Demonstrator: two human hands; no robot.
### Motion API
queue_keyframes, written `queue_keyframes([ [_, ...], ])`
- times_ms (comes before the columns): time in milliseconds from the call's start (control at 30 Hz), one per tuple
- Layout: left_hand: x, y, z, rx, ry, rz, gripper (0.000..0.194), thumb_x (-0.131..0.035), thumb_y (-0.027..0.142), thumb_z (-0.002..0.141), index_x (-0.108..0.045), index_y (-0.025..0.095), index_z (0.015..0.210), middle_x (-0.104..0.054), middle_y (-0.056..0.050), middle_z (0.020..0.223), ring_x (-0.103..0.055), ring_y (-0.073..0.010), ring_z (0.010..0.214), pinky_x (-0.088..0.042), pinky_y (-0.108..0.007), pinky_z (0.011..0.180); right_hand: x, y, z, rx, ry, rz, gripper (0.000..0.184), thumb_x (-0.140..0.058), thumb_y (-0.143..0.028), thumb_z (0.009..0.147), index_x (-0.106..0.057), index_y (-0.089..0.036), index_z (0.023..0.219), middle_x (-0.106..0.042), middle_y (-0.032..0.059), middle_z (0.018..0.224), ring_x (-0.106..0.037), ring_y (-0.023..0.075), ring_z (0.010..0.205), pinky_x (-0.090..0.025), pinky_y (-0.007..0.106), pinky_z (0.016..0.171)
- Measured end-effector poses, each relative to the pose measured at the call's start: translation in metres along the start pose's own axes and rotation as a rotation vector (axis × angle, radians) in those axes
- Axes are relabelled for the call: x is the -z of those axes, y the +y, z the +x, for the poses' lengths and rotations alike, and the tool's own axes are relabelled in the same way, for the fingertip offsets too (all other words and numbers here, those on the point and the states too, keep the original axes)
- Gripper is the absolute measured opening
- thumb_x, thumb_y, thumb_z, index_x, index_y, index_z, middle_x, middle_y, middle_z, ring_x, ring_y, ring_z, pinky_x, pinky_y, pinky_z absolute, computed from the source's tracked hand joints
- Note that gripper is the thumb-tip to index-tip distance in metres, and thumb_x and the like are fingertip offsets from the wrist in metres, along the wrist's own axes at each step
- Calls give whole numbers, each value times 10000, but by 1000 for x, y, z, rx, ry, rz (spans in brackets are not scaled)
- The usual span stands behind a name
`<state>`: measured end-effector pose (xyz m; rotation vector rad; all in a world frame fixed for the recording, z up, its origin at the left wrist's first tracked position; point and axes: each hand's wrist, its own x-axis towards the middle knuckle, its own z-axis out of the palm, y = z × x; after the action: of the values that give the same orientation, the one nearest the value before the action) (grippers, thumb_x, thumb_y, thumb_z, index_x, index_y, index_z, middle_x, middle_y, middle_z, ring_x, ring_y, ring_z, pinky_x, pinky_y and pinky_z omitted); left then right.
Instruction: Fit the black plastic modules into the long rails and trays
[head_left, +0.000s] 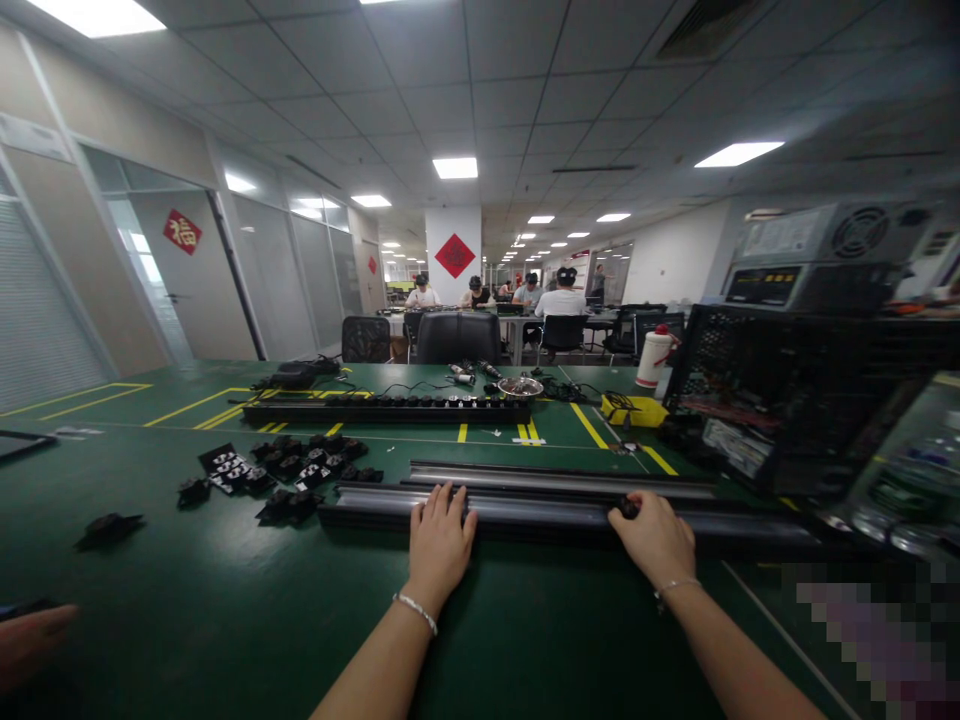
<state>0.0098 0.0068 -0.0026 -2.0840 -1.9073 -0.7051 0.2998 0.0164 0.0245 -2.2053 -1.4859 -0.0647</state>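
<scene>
A long black channel-shaped rail (pixel 525 510) lies crosswise on the table in front of me. My left hand (pixel 441 535) rests on it, fingers stretched across the channel and thumb apart. Farther right, my right hand (pixel 658 540) is closed in a pinch on a small black part (pixel 628 508) at the rail; its exact shape is mostly hidden by my fingers. Just behind lies a second black rail (pixel 555 480). To the left is a loose pile of small black parts (pixel 289 465), some with silvery faces.
Farther back lies a black strip (pixel 390 410) lined with small parts. A metal dish (pixel 520 387), a yellow box (pixel 634 410) and a white bottle (pixel 654 357) stand beyond. An opened computer case (pixel 795 390) rises at right. Another person's hand (pixel 34 635) shows at lower left.
</scene>
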Motion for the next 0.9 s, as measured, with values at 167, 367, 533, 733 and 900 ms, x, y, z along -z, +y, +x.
queue_keyframes([
  [167,1,0,0,-1,-1,0,436,-306,397,904,-489,244,1269,-465,-66,1360,-367,-243,1272,-307,-442,1000,0,-4,-2,8,10,1,358,-417,-402,735,-532,-169,982,-590,114,1047,-555,245,959,-364,392,869],
  [367,0,0,0,0,3,7,432,-307,394,906,-492,242,1266,-469,-66,1357,-371,-243,1270,-309,-438,998,-1,-9,-5,9,15,30,361,-434,-389,737,-517,-163,1006,-594,106,1035,-556,241,974,-369,376,865],
  [533,1,1,0,-9,-2,11,438,-295,390,910,-488,232,1269,-465,-70,1360,-368,-245,1273,-304,-445,999,-4,-15,-8,22,32,35,346,-440,-368,738,-510,-163,1008,-596,102,1029,-558,234,975,-372,356,855],
  [733,0,0,-1,-4,-2,-5,439,-298,398,909,-487,236,1271,-462,-66,1364,-362,-245,1276,-300,-438,1003,-4,-23,-11,15,13,34,354,-439,-366,740,-513,-152,1012,-599,113,1034,-558,243,968,-374,358,847],
  [900,-1,0,0,-4,7,-3,438,-301,402,907,-491,239,1268,-469,-68,1357,-363,-243,1275,-302,-442,1004,-6,-27,-12,10,18,45,348,-439,-367,737,-513,-157,1004,-602,110,1032,-557,244,972,-365,364,860],
])
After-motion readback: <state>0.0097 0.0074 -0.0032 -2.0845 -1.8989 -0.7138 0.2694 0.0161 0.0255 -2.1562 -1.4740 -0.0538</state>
